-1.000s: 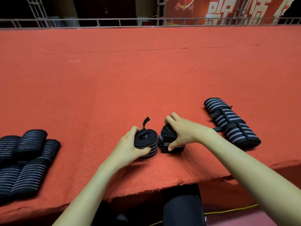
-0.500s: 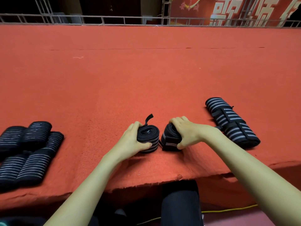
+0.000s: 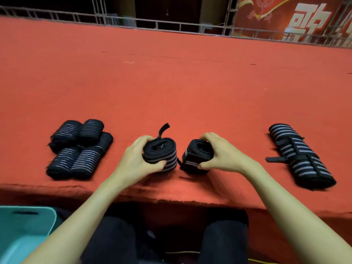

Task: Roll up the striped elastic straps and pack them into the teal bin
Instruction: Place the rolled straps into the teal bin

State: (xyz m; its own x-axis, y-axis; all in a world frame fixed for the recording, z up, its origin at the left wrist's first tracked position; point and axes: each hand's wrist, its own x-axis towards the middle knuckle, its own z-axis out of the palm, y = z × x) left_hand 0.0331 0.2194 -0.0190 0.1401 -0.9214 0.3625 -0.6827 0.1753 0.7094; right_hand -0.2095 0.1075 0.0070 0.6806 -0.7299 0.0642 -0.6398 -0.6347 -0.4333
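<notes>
- The teal bin point(image 3: 50, 216) sits low at the far left, below the table's near edge, beside the person's knee.
- Five rolled striped straps point(image 3: 80, 149) lie heaped together on the red-covered table point(image 3: 171, 82), left of the hands.
- The left hand point(image 3: 137, 161) grips the left roll point(image 3: 162, 154), thumb on its near side and fingers curled over the far side; a loose black tab point(image 3: 164, 128) sticks up behind it.
- The right hand point(image 3: 222, 155) grips the right roll point(image 3: 197, 155) in the same way, just beside the left roll.
- A folded bundle of striped straps point(image 3: 301, 157) lies well apart on the right, near the table edge.
</notes>
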